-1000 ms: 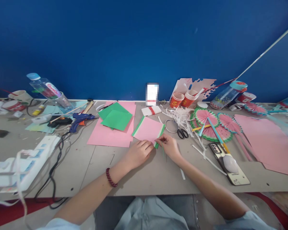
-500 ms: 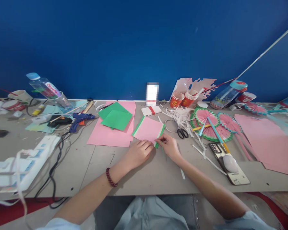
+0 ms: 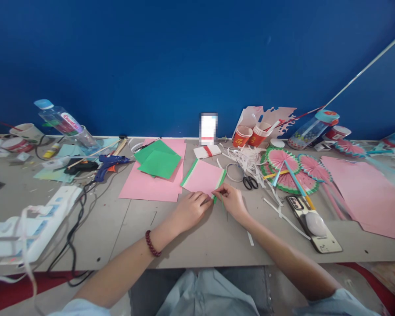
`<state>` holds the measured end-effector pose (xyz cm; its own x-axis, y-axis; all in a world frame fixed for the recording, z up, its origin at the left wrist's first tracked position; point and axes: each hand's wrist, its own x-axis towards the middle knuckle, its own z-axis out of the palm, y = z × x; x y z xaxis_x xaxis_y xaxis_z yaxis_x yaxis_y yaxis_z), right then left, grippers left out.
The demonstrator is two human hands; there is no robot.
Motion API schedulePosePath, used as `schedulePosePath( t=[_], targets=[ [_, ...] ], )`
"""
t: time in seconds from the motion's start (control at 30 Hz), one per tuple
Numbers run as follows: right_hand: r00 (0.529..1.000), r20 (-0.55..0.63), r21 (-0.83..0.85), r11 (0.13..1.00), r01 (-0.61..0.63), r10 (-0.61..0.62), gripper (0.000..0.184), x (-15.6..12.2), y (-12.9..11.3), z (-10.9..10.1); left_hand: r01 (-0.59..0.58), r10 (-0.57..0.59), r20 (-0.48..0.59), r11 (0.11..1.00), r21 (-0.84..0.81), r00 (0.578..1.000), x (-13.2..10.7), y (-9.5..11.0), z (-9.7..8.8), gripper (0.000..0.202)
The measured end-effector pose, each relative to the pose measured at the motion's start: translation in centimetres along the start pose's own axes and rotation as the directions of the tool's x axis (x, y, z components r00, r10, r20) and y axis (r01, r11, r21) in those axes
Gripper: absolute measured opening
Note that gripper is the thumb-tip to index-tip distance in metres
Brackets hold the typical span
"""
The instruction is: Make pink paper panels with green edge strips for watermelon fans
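The pink sheet [image 3: 202, 177] lies flat on the table [image 3: 184, 237]; the left hand [image 3: 191, 210], fingers loosely bent and gripping nothing, presses its near corner; the right hand [image 3: 232, 201] pinches the green strip [image 3: 220, 183] at the sheet's right edge; it probably goes best with the sheet pinned firmly and the strip taut, true to the edge.

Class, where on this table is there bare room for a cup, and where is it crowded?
Bare: the table between the black cable and the left hand; the near edge between right arm and phone. Crowded: around the scissors and glue gun.
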<state>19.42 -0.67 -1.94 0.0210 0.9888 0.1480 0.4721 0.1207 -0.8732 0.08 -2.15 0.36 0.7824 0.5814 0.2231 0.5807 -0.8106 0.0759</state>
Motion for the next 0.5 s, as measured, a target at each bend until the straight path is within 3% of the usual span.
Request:
schedulePosePath(
  t=[0.13,0.23,0.33,0.5],
  targets=[
    [1.000,0.011,0.006,1.000,0.010,-0.010,0.019,0.1,0.1,0.0,0.004,-0.004,0.029,1.000,0.003,1.000,0.1,0.1,-0.2,0.030],
    [0.997,-0.006,-0.004,0.997,0.083,-0.083,0.021,0.4,0.2,-0.2,0.004,-0.004,0.041,1.000,-0.002,0.999,0.1,0.1,-0.3,0.030],
    [0.988,-0.013,-0.059,0.987,0.150,-0.151,0.024,0.8,0.1,-0.4,0.007,-0.006,0.040,1.000,-0.004,0.999,0.1,0.1,-0.3,0.031],
    [0.985,0.059,-0.204,0.964,0.171,-0.163,0.018,1.0,-0.1,-0.9,0.006,-0.005,0.042,1.000,-0.004,0.999,0.1,0.1,-0.3,0.032]
  ],
)
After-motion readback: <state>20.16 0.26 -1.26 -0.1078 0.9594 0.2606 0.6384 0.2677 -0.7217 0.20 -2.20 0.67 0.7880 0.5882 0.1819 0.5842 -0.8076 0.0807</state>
